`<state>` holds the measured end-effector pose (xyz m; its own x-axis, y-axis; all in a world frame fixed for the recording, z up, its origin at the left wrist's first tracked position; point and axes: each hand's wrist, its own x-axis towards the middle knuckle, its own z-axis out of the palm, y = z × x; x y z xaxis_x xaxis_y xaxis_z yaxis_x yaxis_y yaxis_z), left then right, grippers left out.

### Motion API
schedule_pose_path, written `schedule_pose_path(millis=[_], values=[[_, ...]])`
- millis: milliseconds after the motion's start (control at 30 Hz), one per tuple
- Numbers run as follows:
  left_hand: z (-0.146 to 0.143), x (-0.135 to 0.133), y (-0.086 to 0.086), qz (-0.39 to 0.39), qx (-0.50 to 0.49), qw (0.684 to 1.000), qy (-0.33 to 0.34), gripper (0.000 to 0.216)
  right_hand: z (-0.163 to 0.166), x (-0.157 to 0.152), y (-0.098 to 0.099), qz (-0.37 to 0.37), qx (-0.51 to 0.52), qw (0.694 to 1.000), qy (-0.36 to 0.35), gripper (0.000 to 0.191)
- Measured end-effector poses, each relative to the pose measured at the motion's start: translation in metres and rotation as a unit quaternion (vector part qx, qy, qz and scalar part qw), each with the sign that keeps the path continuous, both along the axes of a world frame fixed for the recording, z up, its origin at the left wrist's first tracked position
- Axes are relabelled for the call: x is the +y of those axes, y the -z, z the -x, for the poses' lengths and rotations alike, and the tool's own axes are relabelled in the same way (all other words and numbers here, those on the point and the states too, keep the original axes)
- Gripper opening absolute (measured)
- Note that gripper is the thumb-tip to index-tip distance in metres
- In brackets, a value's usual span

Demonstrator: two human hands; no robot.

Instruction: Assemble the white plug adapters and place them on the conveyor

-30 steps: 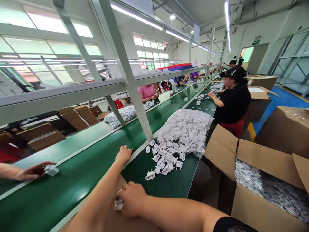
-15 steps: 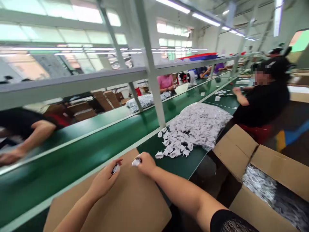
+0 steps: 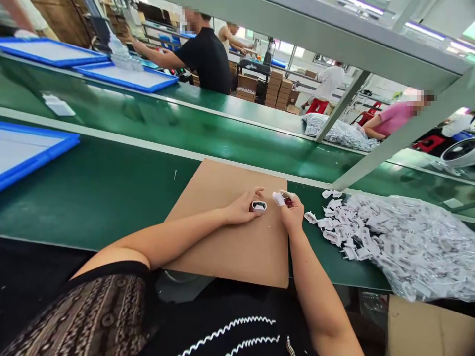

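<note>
My left hand (image 3: 239, 208) rests on a flat cardboard sheet (image 3: 222, 247), its fingers curled around a small white oval plastic housing (image 3: 259, 206). The housing's hollow end faces me, and something green shows inside. Just to the right, my right hand (image 3: 293, 215) is closed in a pinch near the sheet's right edge. White shows at its fingertips (image 3: 278, 199), with a dark reddish spot between them; whether this is a part or finger covers is unclear. Beside that hand lies a loose pile of similar white plastic housings (image 3: 349, 232), spilling from a clear plastic bag (image 3: 419, 242).
A blue-rimmed tray (image 3: 40, 158) sits on the green bench at left. Beyond runs a green conveyor (image 3: 208, 133) carrying a white piece (image 3: 59, 105). A slanted metal post (image 3: 386, 148) rises behind the pile. Co-workers sit across the line. An open carton (image 3: 426, 326) stands below right.
My view has swung left and down, so the sheet and hands appear nearer the middle. The left hand has turned, exposing the housing's hollow end. Both hands stay over the sheet.
</note>
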<state>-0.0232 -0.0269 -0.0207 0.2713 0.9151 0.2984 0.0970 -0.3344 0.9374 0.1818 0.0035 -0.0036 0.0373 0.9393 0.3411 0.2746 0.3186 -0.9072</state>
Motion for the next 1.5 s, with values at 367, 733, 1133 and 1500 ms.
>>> schedule_pose_path(millis=[367,733,1133,1500], values=[[0.006,0.015,0.002,-0.06,0.126,0.99,-0.027,0.022,0.013,-0.023,-0.009,-0.18,-0.2,0.951,-0.15,0.026],[0.005,0.016,0.004,-0.067,0.145,0.987,-0.029,0.019,0.015,-0.02,-0.014,-0.242,-0.283,0.914,-0.159,0.026],[0.006,0.015,0.003,-0.057,0.157,0.986,-0.027,0.018,0.017,-0.02,-0.029,-0.23,-0.403,0.878,-0.119,0.029],[0.009,0.018,0.003,-0.034,0.158,0.987,-0.002,0.026,0.015,-0.017,-0.016,-0.211,-0.396,0.889,-0.094,0.029]])
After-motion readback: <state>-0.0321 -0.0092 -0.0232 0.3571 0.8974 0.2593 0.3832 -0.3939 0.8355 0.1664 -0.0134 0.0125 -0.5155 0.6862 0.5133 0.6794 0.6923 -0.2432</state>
